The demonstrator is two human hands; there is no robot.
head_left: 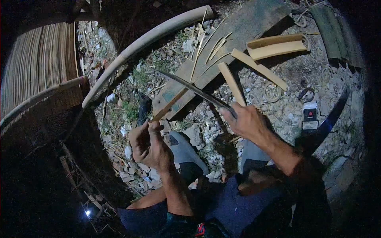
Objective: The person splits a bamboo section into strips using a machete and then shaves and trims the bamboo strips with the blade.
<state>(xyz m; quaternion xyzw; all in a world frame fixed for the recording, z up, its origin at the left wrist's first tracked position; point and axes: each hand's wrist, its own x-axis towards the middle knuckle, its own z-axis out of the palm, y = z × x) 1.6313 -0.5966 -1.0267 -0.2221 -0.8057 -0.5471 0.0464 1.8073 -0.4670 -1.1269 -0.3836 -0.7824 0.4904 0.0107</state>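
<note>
My left hand (150, 146) is closed, pinching a thin bamboo strip (170, 106) between thumb and fingers. The strip slants up and to the right, over a wooden plank (246, 29). In my right hand (248, 122) is a long, dark-bladed knife (206, 95), gripped by its handle, which my fingers mostly hide. Its blade points up and left and crosses the strip's far end; whether they touch, I cannot tell. Thin bamboo slivers (217, 48) lie on the plank. Beside it are two wider bamboo slats, one (232, 84) near my right hand and another (262, 70) farther right.
A split bamboo section (278, 45) lies at the upper right, near green bamboo pieces (331, 33). A curved pole (147, 45) arches across the left, beside a slatted bamboo panel (43, 59). A small black device (310, 115) rests on stony ground at right.
</note>
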